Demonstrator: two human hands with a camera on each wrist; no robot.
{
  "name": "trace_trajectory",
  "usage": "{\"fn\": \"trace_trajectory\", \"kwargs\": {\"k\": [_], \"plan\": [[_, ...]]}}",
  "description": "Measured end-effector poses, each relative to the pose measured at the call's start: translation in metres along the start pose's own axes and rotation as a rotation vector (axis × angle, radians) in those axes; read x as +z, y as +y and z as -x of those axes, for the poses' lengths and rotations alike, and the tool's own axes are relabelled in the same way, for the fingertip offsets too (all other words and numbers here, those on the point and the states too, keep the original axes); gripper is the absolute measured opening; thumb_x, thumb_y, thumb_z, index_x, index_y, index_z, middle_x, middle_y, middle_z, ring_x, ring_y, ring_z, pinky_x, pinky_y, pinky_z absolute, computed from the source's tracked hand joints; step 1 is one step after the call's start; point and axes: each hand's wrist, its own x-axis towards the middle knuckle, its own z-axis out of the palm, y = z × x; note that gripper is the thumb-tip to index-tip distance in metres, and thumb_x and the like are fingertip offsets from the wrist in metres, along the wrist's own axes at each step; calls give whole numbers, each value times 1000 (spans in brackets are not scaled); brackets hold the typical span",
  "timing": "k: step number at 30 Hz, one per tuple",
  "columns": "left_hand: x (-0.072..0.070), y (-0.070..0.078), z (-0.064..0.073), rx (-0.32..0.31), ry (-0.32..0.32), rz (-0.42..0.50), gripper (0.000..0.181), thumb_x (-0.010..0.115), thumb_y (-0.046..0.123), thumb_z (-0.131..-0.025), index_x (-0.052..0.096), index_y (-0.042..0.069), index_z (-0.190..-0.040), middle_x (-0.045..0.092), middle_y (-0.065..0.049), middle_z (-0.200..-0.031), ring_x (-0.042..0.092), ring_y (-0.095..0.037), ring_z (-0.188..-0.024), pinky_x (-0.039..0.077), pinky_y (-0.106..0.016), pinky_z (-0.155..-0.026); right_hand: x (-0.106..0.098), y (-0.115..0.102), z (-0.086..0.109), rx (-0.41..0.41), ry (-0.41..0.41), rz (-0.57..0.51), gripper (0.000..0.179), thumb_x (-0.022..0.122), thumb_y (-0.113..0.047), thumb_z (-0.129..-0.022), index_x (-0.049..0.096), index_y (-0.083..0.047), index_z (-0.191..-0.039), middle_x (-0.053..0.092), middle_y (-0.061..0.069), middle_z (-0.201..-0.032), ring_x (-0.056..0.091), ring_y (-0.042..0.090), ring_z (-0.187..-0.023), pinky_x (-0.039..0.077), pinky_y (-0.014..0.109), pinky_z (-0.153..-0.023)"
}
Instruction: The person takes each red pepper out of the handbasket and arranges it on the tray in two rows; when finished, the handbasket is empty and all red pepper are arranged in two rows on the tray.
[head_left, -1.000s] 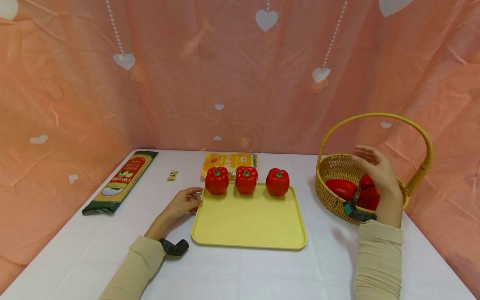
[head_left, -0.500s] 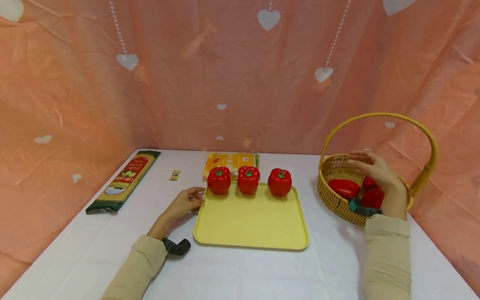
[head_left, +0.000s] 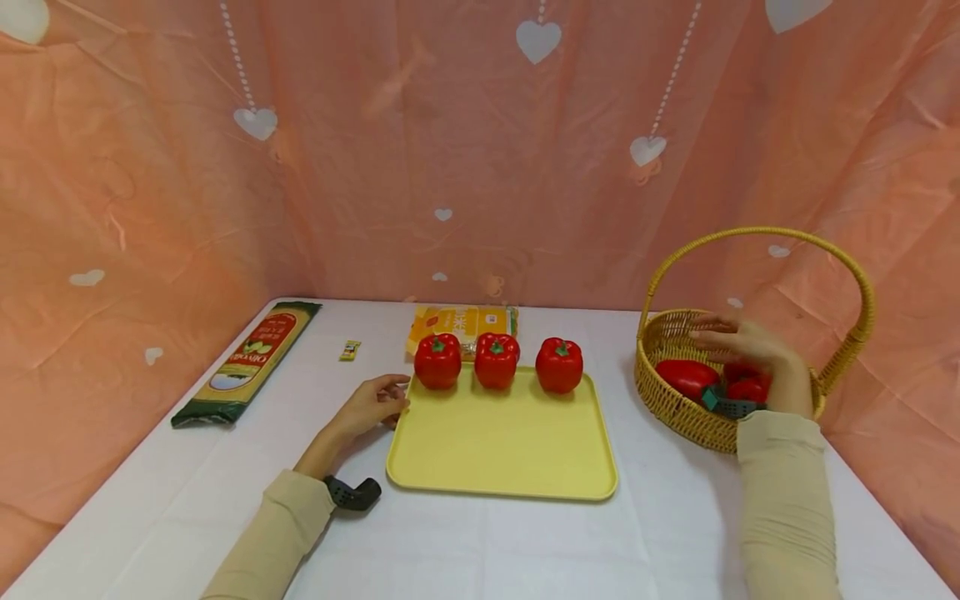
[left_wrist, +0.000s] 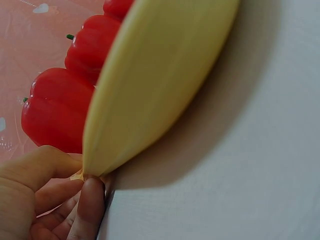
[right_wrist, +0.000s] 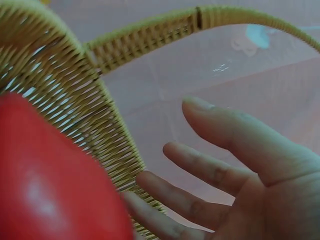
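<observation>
My left hand (head_left: 371,406) holds the left edge of a yellow tray (head_left: 502,450), its thumb and fingers meeting at the rim (left_wrist: 90,170) in the left wrist view. Three red bell peppers (head_left: 559,365) stand in a row along the tray's far side. Over the wicker basket (head_left: 678,421) on the right is my right hand (head_left: 746,343), fingers spread and nothing in its grasp. Beneath and beside it several red vegetables lie in the basket, among them a smooth elongated one (head_left: 686,377). In the right wrist view a red vegetable (right_wrist: 55,175) fills the lower left, near the fingertips.
An orange-yellow packet (head_left: 465,323) lies behind the peppers. To the left are a small yellow wrapped piece (head_left: 350,350) and a long green and gold package (head_left: 247,362). The basket's tall handle (head_left: 757,232) arches above the right hand. A pink curtain (head_left: 480,150) hangs behind the table.
My right hand has lowered into the basket, past its earlier height above the rim. The left hand stays at the tray's edge. The whole head view has shifted slightly.
</observation>
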Motion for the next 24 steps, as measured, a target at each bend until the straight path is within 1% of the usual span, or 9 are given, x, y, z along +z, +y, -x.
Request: {"fn": "trace_trajectory", "kwargs": {"k": [4, 7, 9, 11, 13, 16, 19, 21, 24], "plan": [[0, -1, 0, 7, -1, -3, 46, 58, 7, -89, 45, -4, -132, 54, -13, -95, 55, -15, -68, 52, -27, -59, 4, 7, -1, 55, -30, -16, 58, 49, -24, -97, 25, 8, -139, 45, -4, -119, 56, 1, -99, 49, 24, -83], [0, -2, 0, 12, 1, -1, 46, 58, 6, -88, 45, -4, -131, 54, -13, -95, 55, -15, -68, 52, -27, -59, 6, 8, -3, 79, -34, 36, 59, 51, -27, -95, 28, 5, -139, 44, 4, -126, 53, 4, -96, 49, 24, -79], [0, -2, 0, 17, -1, -3, 46, 58, 6, -88, 45, -5, -131, 54, -13, -95, 55, -15, -68, 52, -27, -59, 7, 7, -5, 105, -61, 63, 61, 54, -28, -93, 30, 3, -139, 41, 14, -130, 53, 8, -86, 49, 26, -72], [0, -2, 0, 18, -1, -7, 47, 58, 6, -88, 45, -5, -131, 54, -14, -95, 55, -16, -68, 52, -27, -59, 8, 7, -6, 137, -99, 91, 63, 56, -29, -91, 31, 2, -139, 40, 19, -130, 49, 10, -71, 48, 27, -63], [0, -2, 0, 21, -3, -13, 47, 59, 6, -88, 44, -5, -131, 54, -14, -95, 55, -15, -68, 53, -27, -59, 9, 5, -7, 181, -152, 88, 65, 59, -29, -90, 30, 2, -140, 40, 21, -127, 46, 13, -63, 47, 28, -57], [0, -1, 0, 16, -1, -20, 47, 59, 7, -88, 44, -5, -132, 55, -14, -96, 55, -15, -68, 53, -27, -60, 10, 4, -7, 228, -212, 84, 69, 61, -29, -88, 29, 2, -140, 43, 19, -120, 44, 16, -59, 46, 29, -55], [0, -1, 0, 9, 1, -22, 47, 59, 7, -88, 44, -5, -132, 55, -14, -96, 55, -15, -68, 53, -27, -60, 10, 3, -8, 247, -250, 118, 70, 62, -30, -87, 29, 1, -141, 44, 17, -116, 46, 18, -62, 47, 30, -57], [0, -1, 0, 6, 0, -23, 47, 59, 7, -88, 44, -5, -132, 55, -14, -97, 55, -15, -68, 53, -27, -60, 11, 1, -9, 243, -266, 178, 70, 64, -32, -85, 33, 1, -140, 44, 17, -117, 48, 21, -69, 48, 30, -64], [0, 0, 0, 7, 2, -22, 47, 59, 7, -89, 44, -4, -132, 55, -13, -96, 55, -16, -69, 53, -27, -60, 11, -1, -10, 229, -288, 287, 73, 65, -36, -84, 35, 3, -138, 42, 21, -124, 47, 28, -97, 46, 37, -82]]}}
